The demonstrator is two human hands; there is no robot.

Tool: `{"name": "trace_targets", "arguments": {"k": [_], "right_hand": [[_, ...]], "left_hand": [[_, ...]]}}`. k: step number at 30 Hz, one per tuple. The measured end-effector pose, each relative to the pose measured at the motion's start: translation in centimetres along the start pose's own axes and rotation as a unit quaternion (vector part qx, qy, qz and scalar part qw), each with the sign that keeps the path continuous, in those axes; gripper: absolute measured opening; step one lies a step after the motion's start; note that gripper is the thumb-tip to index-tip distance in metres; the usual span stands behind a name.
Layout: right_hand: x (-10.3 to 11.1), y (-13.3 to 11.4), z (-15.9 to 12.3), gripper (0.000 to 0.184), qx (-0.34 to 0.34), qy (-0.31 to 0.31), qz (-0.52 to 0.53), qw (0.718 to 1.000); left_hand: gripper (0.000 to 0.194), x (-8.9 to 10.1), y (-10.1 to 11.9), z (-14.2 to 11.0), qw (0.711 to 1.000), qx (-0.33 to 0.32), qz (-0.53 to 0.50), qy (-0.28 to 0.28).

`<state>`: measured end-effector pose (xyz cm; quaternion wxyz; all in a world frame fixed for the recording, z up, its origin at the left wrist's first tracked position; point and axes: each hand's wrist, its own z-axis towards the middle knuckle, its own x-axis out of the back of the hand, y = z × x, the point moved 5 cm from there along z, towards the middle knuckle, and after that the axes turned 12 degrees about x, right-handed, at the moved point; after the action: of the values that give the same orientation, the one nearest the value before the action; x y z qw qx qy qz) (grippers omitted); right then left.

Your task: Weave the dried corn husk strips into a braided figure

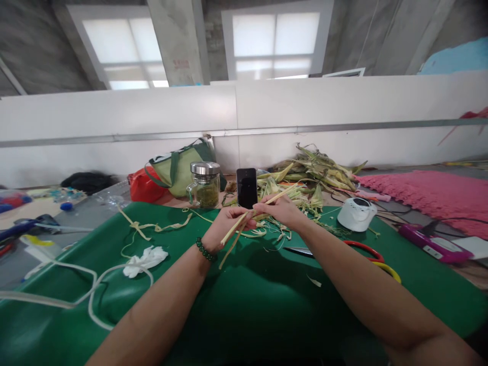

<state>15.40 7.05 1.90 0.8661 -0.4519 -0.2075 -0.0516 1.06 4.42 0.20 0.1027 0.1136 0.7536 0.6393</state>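
Observation:
Pale strips of corn husk (233, 230) run through both my hands above the green mat. My left hand (229, 221), with a green bead bracelet at the wrist, is closed on them; two ends stick out below it. My right hand (280, 209) pinches the same strips close to the left fingertips, and a long end points up to the right. Just behind my hands a black phone (247, 187) stands upright. Scissors (364, 250) with red and yellow handles lie partly under my right forearm. Loose husk scraps (282, 229) are scattered beyond my hands.
A heap of corn husks (324, 168) lies against the white wall. A glass jar (205, 190) stands left of the phone, a white device (356, 213) to the right. A crumpled tissue (145, 260), white cable (93, 290) and purple power strip (434, 244) lie around the green mat (244, 315).

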Motion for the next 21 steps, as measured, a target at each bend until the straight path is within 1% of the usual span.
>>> {"name": "trace_targets", "arguments": {"k": [2, 5, 7, 10, 13, 16, 17, 18, 19, 20, 21], "right_hand": [[0.0, 0.2, 0.1, 0.027, -0.006, -0.004, 0.017, 1.000], [0.0, 0.3, 0.2, 0.030, 0.007, 0.002, 0.039, 0.999], [0.2, 0.5, 0.3, 0.034, 0.003, 0.023, 0.060, 0.998], [0.7, 1.2, 0.4, 0.041, -0.033, 0.064, 0.099, 0.992], [1.0, 1.9, 0.7, 0.045, -0.047, 0.079, 0.115, 0.989], [1.2, 2.4, 1.0, 0.049, -0.043, 0.061, 0.100, 0.992], [1.4, 2.6, 1.1, 0.050, -0.038, 0.063, 0.089, 0.993], [2.0, 2.6, 1.1, 0.050, -0.029, 0.086, 0.070, 0.993], [2.8, 2.4, 1.1, 0.048, -0.010, 0.128, 0.041, 0.991], [3.8, 1.9, 0.9, 0.045, 0.019, 0.184, 0.005, 0.983], [4.7, 1.1, 0.5, 0.042, 0.056, 0.247, -0.039, 0.967]], "left_hand": [[0.044, -0.1, -0.3, 0.1, 1.000, 0.017, -0.015, -0.009], [0.038, -0.1, -0.2, 0.1, 0.999, 0.008, -0.030, -0.011], [0.036, -0.1, -0.1, 0.0, 0.998, 0.005, -0.057, -0.005], [0.038, -0.1, -0.1, -0.2, 0.996, 0.019, -0.091, -0.006], [0.041, -0.3, -0.2, -0.1, 0.996, 0.036, -0.081, -0.014], [0.039, -0.5, -0.6, 0.0, 0.997, 0.046, -0.056, -0.030], [0.038, -0.5, -0.7, 0.1, 0.997, 0.048, -0.049, -0.033], [0.038, -0.4, -0.7, 0.1, 0.997, 0.049, -0.044, -0.030], [0.036, -0.3, -0.7, 0.2, 0.998, 0.047, -0.038, -0.022], [0.034, -0.2, -0.7, 0.2, 0.998, 0.045, -0.032, -0.009], [0.031, -0.1, -0.6, 0.3, 0.999, 0.041, -0.025, 0.007]]}}
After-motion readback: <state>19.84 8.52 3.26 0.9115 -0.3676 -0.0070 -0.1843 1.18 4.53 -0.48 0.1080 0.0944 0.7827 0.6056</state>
